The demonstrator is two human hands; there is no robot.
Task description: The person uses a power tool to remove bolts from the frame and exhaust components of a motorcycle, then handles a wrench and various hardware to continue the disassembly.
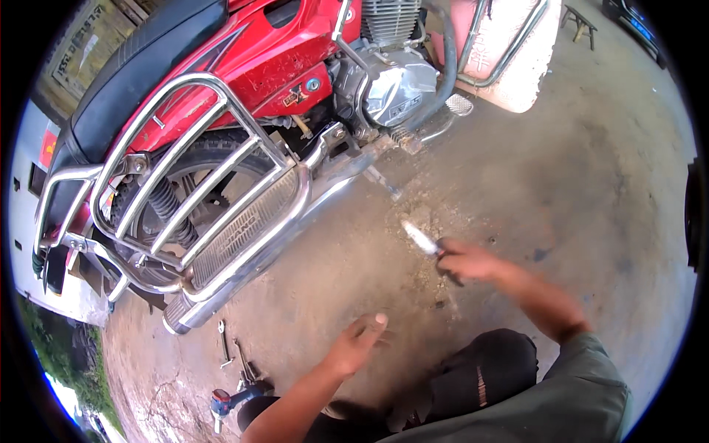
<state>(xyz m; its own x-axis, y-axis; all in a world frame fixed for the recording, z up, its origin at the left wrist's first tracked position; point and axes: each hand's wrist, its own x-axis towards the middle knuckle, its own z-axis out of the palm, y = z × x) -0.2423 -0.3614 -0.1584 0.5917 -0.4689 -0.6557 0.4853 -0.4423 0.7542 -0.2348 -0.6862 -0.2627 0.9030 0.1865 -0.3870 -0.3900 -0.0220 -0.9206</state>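
My right hand (465,260) is closed around the dark handle of a knife-like tool (421,238) with a bright, tapering blade. Its blade points up and left, over gritty dirt (432,221) on the ground. Nearer to me, my left hand (360,343) is empty, its fingers loosely bent and apart, touching nothing. A red motorcycle (273,63) stands across the upper left, with its silver engine cover (402,88) and chrome side guard (221,173) toward me. The side stand (384,183) reaches down just beyond the blade tip.
At the lower left lie a wrench (224,343), more hand tools (242,359) and a blue power tool (233,400). The exhaust pipe (244,269) runs low along the motorcycle. A pink leg shield (509,63) and small wooden stool (579,26) are farther off. My dark-trousered knee (491,369) is close below.
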